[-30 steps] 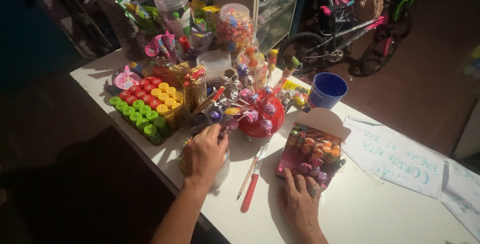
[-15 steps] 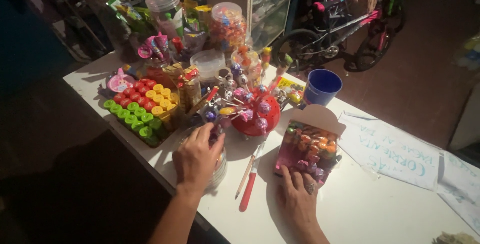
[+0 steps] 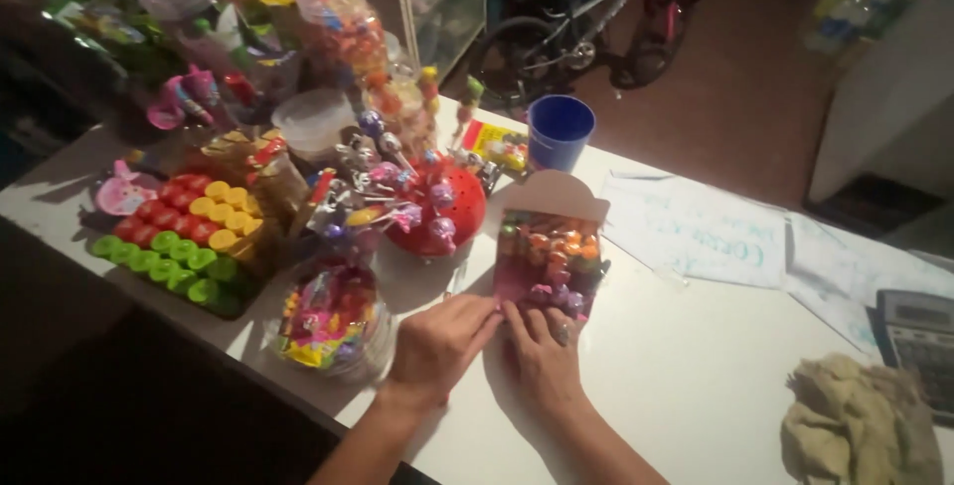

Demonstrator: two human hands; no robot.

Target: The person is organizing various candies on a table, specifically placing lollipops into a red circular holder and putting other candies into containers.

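While the flat pack of coloured sweets [image 3: 550, 256] is lying on the white table [image 3: 656, 386] beside the red lollipop stand [image 3: 437, 212], both hands are now meeting at its near edge. The left hand [image 3: 437, 346], which was resting on the clear tub of wrapped candies [image 3: 328, 321] a moment ago, is pinching the pack's near corner; the right hand [image 3: 542, 351] is pressing fingers on the lower edge. Beyond are standing a blue cup [image 3: 559, 130] and a tray of red, yellow and green caps [image 3: 184, 237].
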